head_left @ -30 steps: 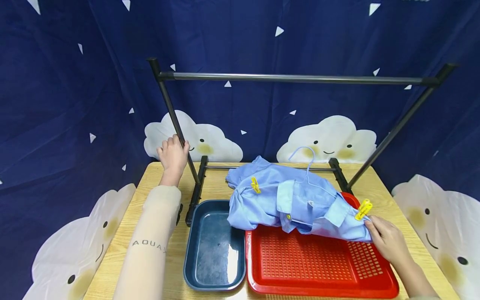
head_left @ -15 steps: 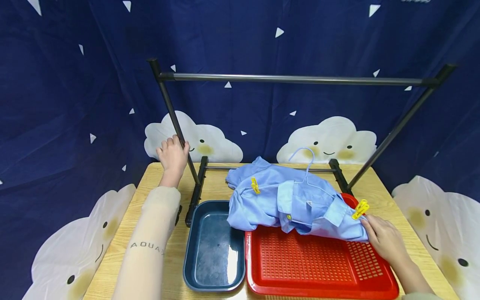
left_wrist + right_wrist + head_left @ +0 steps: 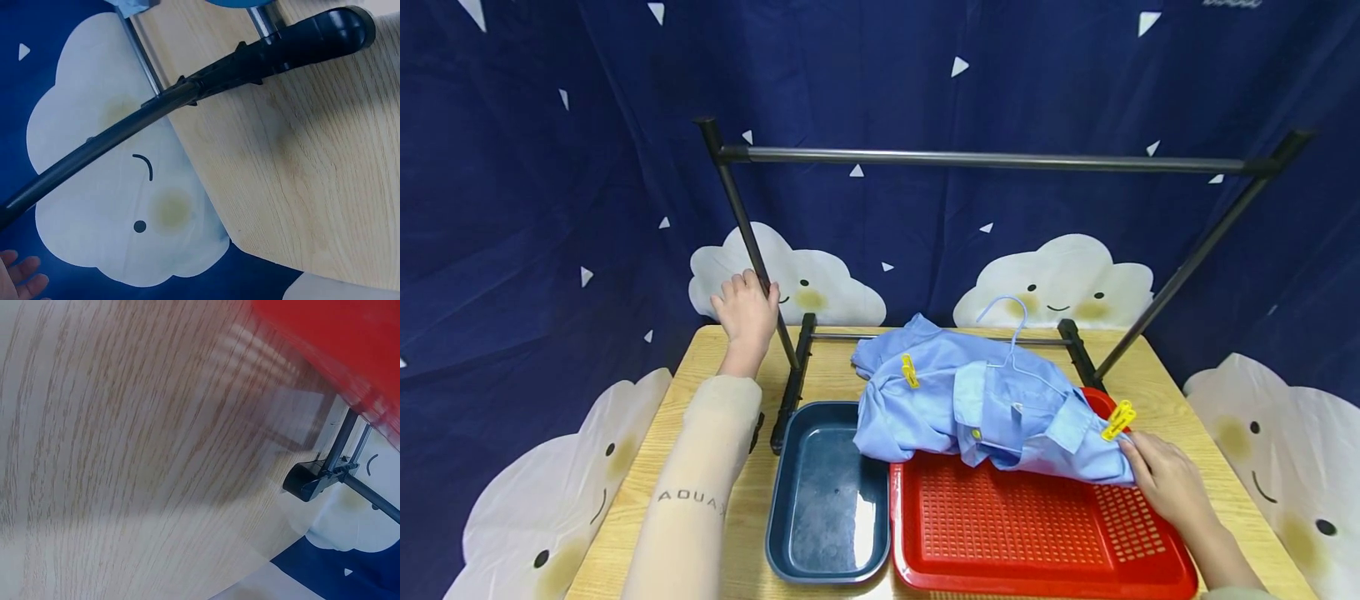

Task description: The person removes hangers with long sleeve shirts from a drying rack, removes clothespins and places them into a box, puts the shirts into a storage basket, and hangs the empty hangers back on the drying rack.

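Observation:
My left hand [image 3: 747, 312] holds the left post of the black clothes rack [image 3: 1000, 158], the post passing between thumb and fingers. Some of its fingertips [image 3: 31, 284] show at the left wrist view's lower left, apart from the post. A crumpled light blue shirt [image 3: 917, 417] lies partly over the red basket, with a blue hanger [image 3: 1018, 321] on it. My right hand [image 3: 1165, 479] grips the shirt's right end, thumb on the cloth. Beside that hand a yellow clothes peg [image 3: 1118, 421] stands on the shirt; another yellow peg [image 3: 910, 371] sits on its left part.
A dark blue tray [image 3: 827, 575] stands left of the red basket [image 3: 1015, 575], close against it. Both are on a wooden table [image 3: 625, 533]. The rack's feet [image 3: 306, 481] rest on the table, and a dark blue curtain [image 3: 880, 83] with clouds hangs behind.
My right hand has shifted slightly left with the shirt's right end, and the nearby yellow peg moved with it. The left hand stays at the rack post.

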The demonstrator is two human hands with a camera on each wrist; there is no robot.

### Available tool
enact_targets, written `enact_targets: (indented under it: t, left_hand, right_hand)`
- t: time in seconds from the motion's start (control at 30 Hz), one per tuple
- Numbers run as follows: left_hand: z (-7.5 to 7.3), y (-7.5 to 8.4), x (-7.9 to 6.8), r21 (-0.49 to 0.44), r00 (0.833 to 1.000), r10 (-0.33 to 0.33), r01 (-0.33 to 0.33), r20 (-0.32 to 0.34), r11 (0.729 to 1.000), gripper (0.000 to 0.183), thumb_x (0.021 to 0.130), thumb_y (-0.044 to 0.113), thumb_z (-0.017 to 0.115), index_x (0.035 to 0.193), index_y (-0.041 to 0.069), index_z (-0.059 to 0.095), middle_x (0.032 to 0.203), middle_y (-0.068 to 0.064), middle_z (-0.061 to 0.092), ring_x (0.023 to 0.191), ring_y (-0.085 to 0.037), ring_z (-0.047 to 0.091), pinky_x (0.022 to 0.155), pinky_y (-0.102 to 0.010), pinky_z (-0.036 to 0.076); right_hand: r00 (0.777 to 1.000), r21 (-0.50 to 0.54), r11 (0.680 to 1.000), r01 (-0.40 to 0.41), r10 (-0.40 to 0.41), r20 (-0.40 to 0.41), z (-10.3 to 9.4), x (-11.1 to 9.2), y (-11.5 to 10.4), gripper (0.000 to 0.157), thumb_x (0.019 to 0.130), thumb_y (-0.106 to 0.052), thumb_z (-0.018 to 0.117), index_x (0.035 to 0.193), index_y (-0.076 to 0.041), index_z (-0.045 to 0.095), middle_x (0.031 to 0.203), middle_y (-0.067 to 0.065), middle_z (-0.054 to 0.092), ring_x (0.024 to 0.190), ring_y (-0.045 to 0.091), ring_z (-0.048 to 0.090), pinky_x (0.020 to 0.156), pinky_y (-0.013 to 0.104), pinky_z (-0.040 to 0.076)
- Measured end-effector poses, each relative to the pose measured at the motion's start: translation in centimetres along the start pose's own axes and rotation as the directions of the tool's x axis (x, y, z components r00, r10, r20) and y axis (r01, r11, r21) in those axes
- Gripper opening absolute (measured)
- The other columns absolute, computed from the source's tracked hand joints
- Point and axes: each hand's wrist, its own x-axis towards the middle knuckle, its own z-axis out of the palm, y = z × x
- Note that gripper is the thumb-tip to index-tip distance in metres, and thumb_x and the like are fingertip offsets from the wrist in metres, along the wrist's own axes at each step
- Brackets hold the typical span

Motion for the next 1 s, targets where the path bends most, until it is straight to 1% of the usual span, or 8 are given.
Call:
enact_targets:
  t: [0.13, 0.23, 0.4, 0.57, 0.63, 0.7, 0.8, 1.0]
  left_hand:
    - [0.2, 0.3, -0.6, -0.055, 0.994, 0.031, -0.037, -0.102, 0.998, 0.049, 0.095, 0.041, 0.040, 0.111, -0.005, 0.043, 0.104, -0.021, 0.045, 0.096, -0.037, 0.042, 0.079, -0.047, 0.032]
    - [0.5, 0.8, -1.2, -0.084, 0.965, 0.121, -0.144, -0.232, 0.986, 0.040, 0.095, 0.035, 0.040, 0.101, -0.004, 0.047, 0.098, -0.020, 0.046, 0.089, -0.036, 0.043, 0.075, -0.046, 0.032]
    - [1.1, 1.9, -2.1, -0.092, 0.888, 0.294, -0.346, -0.354, 0.934, 0.026, 0.092, 0.024, 0.045, 0.095, 0.000, 0.051, 0.091, -0.015, 0.051, 0.082, -0.033, 0.044, 0.071, -0.042, 0.033]
    - [1.4, 3.6, -3.3, -0.090, 0.782, 0.444, -0.529, -0.437, 0.844, 0.021, 0.089, 0.020, 0.048, 0.093, 0.001, 0.056, 0.086, -0.013, 0.056, 0.079, -0.031, 0.049, 0.068, -0.041, 0.037]
    - [1.6, 4.3, -3.8, -0.092, 0.747, 0.484, -0.580, -0.456, 0.809, 0.021, 0.088, 0.021, 0.048, 0.091, 0.002, 0.057, 0.084, -0.012, 0.056, 0.079, -0.030, 0.050, 0.068, -0.041, 0.037]
    - [1.8, 5.1, -4.3, -0.105, 0.730, 0.512, -0.613, -0.453, 0.783, 0.023, 0.088, 0.023, 0.046, 0.091, 0.003, 0.057, 0.085, -0.010, 0.057, 0.079, -0.029, 0.051, 0.068, -0.041, 0.037]
    - [1.9, 6.1, -5.1, -0.130, 0.723, 0.555, -0.649, -0.411, 0.749, 0.026, 0.089, 0.025, 0.044, 0.095, 0.004, 0.058, 0.089, -0.010, 0.058, 0.082, -0.028, 0.052, 0.069, -0.040, 0.037]
    - [1.9, 7.8, -6.8, -0.144, 0.706, 0.673, -0.706, -0.220, 0.693, 0.033, 0.090, 0.031, 0.042, 0.107, 0.005, 0.057, 0.100, -0.008, 0.059, 0.093, -0.026, 0.052, 0.076, -0.038, 0.039]
  right_hand:
    - [1.000, -0.005, 1.000, 0.009, -0.009, -0.013, 0.1, 0.0, 0.0, 0.018, 0.092, -0.012, 0.050, 0.075, -0.013, 0.045, 0.081, 0.013, 0.057, 0.080, 0.038, 0.056, 0.068, 0.048, 0.037]
    - [1.000, -0.012, 1.000, 0.010, -0.010, -0.001, 0.1, 0.0, 0.1, 0.016, 0.092, -0.014, 0.049, 0.077, -0.012, 0.047, 0.086, 0.018, 0.060, 0.087, 0.041, 0.056, 0.073, 0.050, 0.038]
    - [0.999, -0.042, 0.999, 0.006, -0.004, 0.033, 0.0, 0.0, 0.1, 0.013, 0.093, -0.017, 0.048, 0.083, -0.009, 0.052, 0.097, 0.024, 0.062, 0.096, 0.042, 0.054, 0.081, 0.053, 0.037]
    - [0.998, -0.059, 0.998, -0.005, 0.008, 0.057, -0.1, 0.0, 0.1, 0.017, 0.094, -0.018, 0.048, 0.097, -0.003, 0.056, 0.101, 0.025, 0.061, 0.098, 0.042, 0.052, 0.083, 0.053, 0.035]
    - [0.998, -0.066, 0.998, -0.007, 0.011, 0.061, -0.2, 0.0, 0.1, 0.021, 0.094, -0.019, 0.048, 0.102, -0.002, 0.056, 0.103, 0.026, 0.060, 0.099, 0.043, 0.052, 0.083, 0.053, 0.034]
    - [0.998, -0.073, 0.997, -0.002, 0.006, 0.055, -0.2, -0.1, 0.1, 0.021, 0.093, -0.019, 0.048, 0.102, -0.002, 0.056, 0.103, 0.025, 0.060, 0.099, 0.042, 0.052, 0.083, 0.052, 0.034]
    - [0.999, -0.081, 0.997, 0.003, 0.001, 0.046, -0.2, -0.1, 0.2, 0.020, 0.093, -0.019, 0.049, 0.102, -0.003, 0.056, 0.102, 0.024, 0.060, 0.099, 0.041, 0.052, 0.083, 0.051, 0.034]
    - [0.999, -0.094, 0.996, 0.014, -0.010, 0.050, -0.2, -0.1, 0.2, 0.021, 0.093, -0.020, 0.049, 0.102, -0.003, 0.056, 0.101, 0.022, 0.060, 0.097, 0.039, 0.052, 0.081, 0.049, 0.034]
